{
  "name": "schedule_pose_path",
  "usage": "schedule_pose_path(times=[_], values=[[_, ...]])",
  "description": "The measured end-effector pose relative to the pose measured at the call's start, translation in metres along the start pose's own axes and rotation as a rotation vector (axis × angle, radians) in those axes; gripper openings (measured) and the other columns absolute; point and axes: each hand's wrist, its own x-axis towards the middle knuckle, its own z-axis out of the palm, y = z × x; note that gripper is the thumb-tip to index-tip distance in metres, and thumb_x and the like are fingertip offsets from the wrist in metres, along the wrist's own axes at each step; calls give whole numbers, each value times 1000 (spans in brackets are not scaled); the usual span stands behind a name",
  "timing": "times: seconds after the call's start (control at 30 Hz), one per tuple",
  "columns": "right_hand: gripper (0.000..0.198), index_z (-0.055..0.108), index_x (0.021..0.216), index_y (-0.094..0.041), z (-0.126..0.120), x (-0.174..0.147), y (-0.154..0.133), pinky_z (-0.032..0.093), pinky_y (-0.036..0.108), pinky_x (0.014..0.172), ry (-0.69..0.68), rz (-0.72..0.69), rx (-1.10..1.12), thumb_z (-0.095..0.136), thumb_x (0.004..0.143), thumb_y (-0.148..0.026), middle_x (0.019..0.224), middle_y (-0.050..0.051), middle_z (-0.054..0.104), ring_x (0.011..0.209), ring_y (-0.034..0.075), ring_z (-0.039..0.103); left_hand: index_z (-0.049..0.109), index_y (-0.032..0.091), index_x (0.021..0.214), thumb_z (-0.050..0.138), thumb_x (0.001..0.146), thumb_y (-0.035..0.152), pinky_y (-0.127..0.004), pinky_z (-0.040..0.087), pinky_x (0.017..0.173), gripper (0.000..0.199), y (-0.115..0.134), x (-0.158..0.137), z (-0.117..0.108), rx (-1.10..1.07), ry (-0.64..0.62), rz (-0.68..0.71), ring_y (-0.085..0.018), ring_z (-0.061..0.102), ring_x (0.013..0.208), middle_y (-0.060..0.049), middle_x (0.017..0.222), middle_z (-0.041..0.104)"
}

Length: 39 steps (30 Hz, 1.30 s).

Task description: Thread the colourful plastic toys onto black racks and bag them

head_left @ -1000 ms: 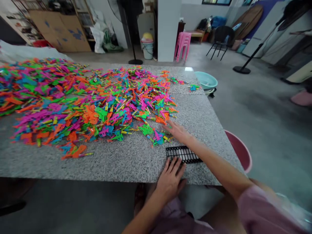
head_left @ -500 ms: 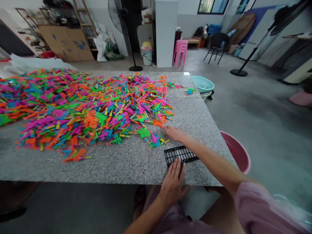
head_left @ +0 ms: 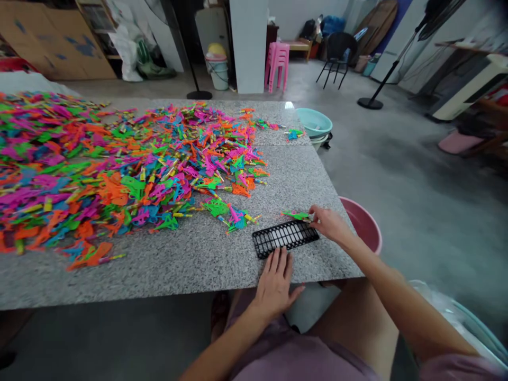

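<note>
A black plastic rack with rows of narrow slots [head_left: 286, 236] lies flat near the front edge of the stone table. My left hand [head_left: 277, 278] is open, its fingertips resting on the rack's near edge. At the rack's far right corner, my right hand [head_left: 327, 222] pinches a small green plastic toy gun [head_left: 298, 215] by its end. The toy points left over the rack's far edge; whether it touches the rack I cannot tell. Just left of the rack lie a few loose toy guns [head_left: 237, 217], green, pink and blue.
A large heap of bright toy guns [head_left: 159, 159] spreads over the left and middle of the granite table [head_left: 293, 174]. Beyond the table's right edge stand a red basin [head_left: 363, 225] and a light blue basin [head_left: 315, 121]. Pink stools [head_left: 278, 61] are farther back.
My right hand has moved from the heap's edge to the rack's right end, where it now holds a green toy gun. My left hand stays at the rack. The view has shifted.
</note>
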Motion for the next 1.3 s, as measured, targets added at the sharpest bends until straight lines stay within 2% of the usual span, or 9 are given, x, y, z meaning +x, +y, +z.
schedule_pose_path(times=[0.07, 0.17, 0.43, 0.6, 0.83, 0.97, 1.1, 1.2, 1.3], values=[[13, 64, 90, -18, 2, -9, -18, 42, 28, 69, 11, -70, -14, 61, 77, -15, 80, 5, 68, 75, 18, 60, 29, 7, 151, 37, 94, 63, -46, 27, 115, 80, 4, 2, 2, 0, -1, -16, -35, 29, 144, -22, 155, 31], [8, 61, 86, -18, 23, -31, -53, 42, 26, 62, -46, -147, 223, 56, 85, -24, 75, 4, 65, 67, 16, 58, 31, 6, 149, 37, 93, 64, -46, 25, 117, 81, 8, 2, 9, -5, -1, -22, -35, 27, 145, -23, 154, 34], [19, 66, 89, -18, 90, -64, -98, 54, 31, 73, -100, -59, 708, 60, 85, -36, 81, 5, 72, 75, 19, 68, 42, 6, 143, 44, 91, 62, -47, 26, 115, 77, 11, -1, 27, -52, -29, -34, -33, 42, 137, -21, 145, 47], [11, 71, 83, -21, 102, -62, -110, 53, 35, 79, -14, -13, 463, 70, 78, -30, 84, 6, 74, 81, 23, 69, 48, 16, 141, 53, 90, 51, -52, 30, 112, 63, 10, -4, 38, -125, -52, 1, -33, 50, 129, -15, 142, 53], [11, 69, 85, -17, 102, -58, -124, 46, 41, 85, -26, -228, 28, 74, 77, -24, 84, 8, 71, 88, 26, 64, 52, 13, 137, 56, 88, 42, -56, 33, 108, 57, 12, -2, 42, -230, -18, -14, -36, 51, 127, -18, 139, 55], [22, 68, 91, -18, 87, -49, -110, 49, 36, 82, -135, -318, 127, 75, 71, -16, 95, 7, 68, 91, 23, 63, 59, 11, 127, 63, 84, 44, -53, 42, 103, 55, 10, -9, 20, -284, 65, -47, -36, 55, 122, -20, 129, 61], [30, 66, 106, -20, 65, -17, -102, 50, 31, 80, -10, -315, 232, 66, 77, -13, 104, 6, 62, 84, 18, 61, 58, 21, 126, 61, 86, 38, -41, 48, 101, 44, 1, -40, -14, -345, 197, -36, -26, 54, 124, -11, 131, 60], [32, 64, 113, -17, 67, 19, -126, 49, 31, 82, 17, -285, 122, 67, 82, -22, 107, 9, 60, 86, 19, 61, 58, 20, 120, 53, 92, 23, -42, 50, 97, 29, -12, -52, -28, -334, 349, -222, -24, 59, 113, -12, 118, 63], [15, 67, 98, -16, 76, 45, -155, 47, 29, 79, -88, -244, -3, 64, 84, -19, 102, 11, 62, 87, 20, 61, 55, 14, 121, 59, 91, 26, -47, 52, 88, 33, -27, -38, -29, -303, 430, -410, -28, 60, 104, -15, 110, 63]])
